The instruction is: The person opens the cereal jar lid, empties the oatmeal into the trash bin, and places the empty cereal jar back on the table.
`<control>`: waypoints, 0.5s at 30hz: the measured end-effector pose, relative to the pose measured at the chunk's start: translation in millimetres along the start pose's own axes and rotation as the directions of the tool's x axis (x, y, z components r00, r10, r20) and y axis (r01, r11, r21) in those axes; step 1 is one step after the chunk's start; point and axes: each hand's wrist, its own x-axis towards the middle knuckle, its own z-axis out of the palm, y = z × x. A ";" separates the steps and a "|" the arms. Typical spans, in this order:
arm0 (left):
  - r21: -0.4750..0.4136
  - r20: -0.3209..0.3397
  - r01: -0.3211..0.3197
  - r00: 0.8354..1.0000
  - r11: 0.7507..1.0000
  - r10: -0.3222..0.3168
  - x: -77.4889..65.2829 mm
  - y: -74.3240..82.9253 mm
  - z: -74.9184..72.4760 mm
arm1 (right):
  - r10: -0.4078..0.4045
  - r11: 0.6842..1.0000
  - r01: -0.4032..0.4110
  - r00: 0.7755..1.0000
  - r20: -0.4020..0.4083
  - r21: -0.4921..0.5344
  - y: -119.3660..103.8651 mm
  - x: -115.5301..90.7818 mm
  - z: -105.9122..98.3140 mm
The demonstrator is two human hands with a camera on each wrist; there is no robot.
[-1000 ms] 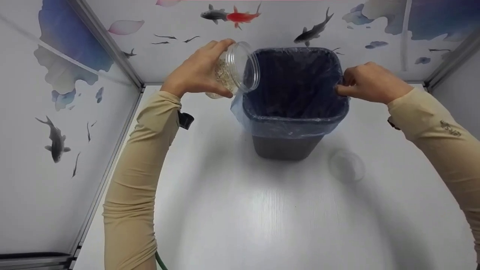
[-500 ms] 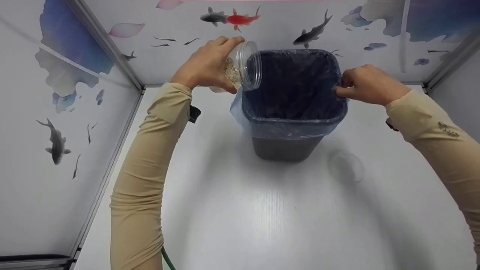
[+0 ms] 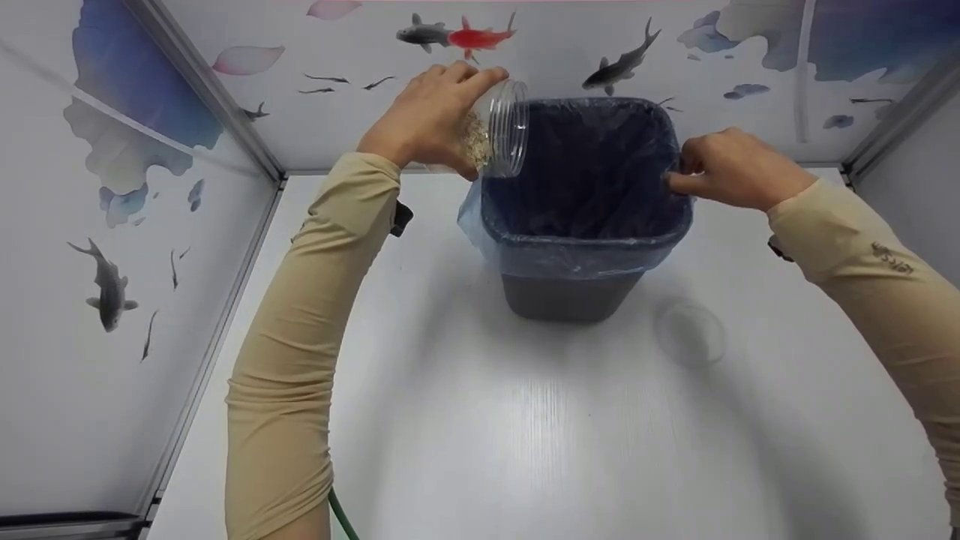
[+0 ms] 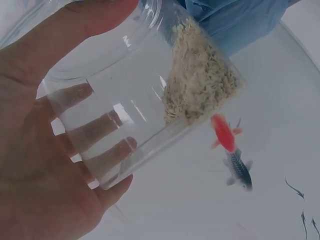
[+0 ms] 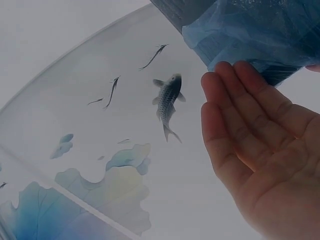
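My left hand (image 3: pixel 429 124) grips a clear plastic jar (image 3: pixel 510 127), its fingers wrapped round the wall. Tipped on its side, the jar points its open mouth rightward over the left rim of a grey trash bin (image 3: pixel 562 296). Pale beige flakes (image 4: pixel 200 75) lie heaped along the lower wall inside the jar. A blue plastic bag (image 3: pixel 585 259) lines the bin and folds down outside its rim. On the bin's right rim my right hand (image 3: pixel 739 169) pinches the lined edge, with its fingers (image 5: pixel 242 100) along the outside of the bag.
A clear round lid (image 3: pixel 690 330) lies on the white table (image 3: pixel 540 442), right of the bin's base. White panels (image 3: pixel 352 127) printed with fish stand close behind the bin and on both sides. A green cord (image 3: pixel 343 514) shows beside the left sleeve.
My left hand has carried the jar rightward and slightly up, so its mouth overlaps the bin's left rim more; the flakes have shifted toward the mouth. My right hand keeps its place on the rim.
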 end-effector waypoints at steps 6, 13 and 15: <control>0.043 0.009 -0.002 1.000 0.999 0.001 2.5 5.7 -0.6 | -0.005 1.000 0.005 1.000 -0.013 -0.007 0.2 -0.4 -0.3; 0.080 0.022 -0.002 1.000 0.997 0.000 3.5 10.0 -1.4 | 0.012 1.000 -0.012 1.000 0.000 -0.004 -1.4 0.1 -0.2; 0.088 0.021 -0.002 1.000 0.996 0.000 3.3 11.2 -1.8 | 0.019 1.000 -0.019 1.000 0.010 -0.005 -1.8 0.4 -0.5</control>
